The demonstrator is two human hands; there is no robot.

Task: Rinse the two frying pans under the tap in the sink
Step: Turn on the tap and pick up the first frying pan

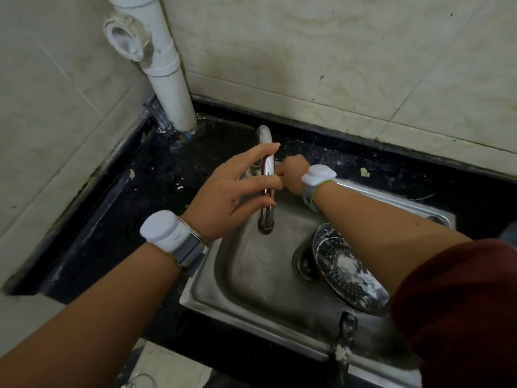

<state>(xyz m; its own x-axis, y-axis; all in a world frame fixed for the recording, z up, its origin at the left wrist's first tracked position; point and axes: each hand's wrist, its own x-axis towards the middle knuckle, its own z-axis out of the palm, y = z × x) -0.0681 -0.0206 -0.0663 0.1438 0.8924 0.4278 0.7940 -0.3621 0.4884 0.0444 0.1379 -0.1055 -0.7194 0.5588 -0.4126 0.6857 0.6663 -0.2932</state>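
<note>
— Tiled walls, a white drainpipe (167, 65) in the corner, a dark speckled worktop (156, 175) with a steel sink (251, 275) let into it. How far along is the rinsing?

— Barely begun, I'd say. No water shows at the tap (265, 191) spout, and the basin looks dry.

— And the pans?

— One pan (349, 270) lies tilted in the sink at the right, over the drain (305, 264), its handle (342, 343) pointing toward the near rim. White residue is still smeared across it, so it hasn't been rinsed. The second pan I cannot find (it may sit under the right arm or out of view).

— What are the hands doing?

— Both are up at the tap, neither on a pan. The left hand (235, 189) is spread open, fingers loosely around the spout's curved neck, touching it rather than gripping hard. The right hand (291, 175) reaches behind the spout toward the tap's base; its fingers are curled, but whether they grip a lever I cannot tell, since the spout and left hand hide them.

— So the step in hand?

— Turning the water on or aiming the spout, by my judgement. Both pans remain to be rinsed.
</note>
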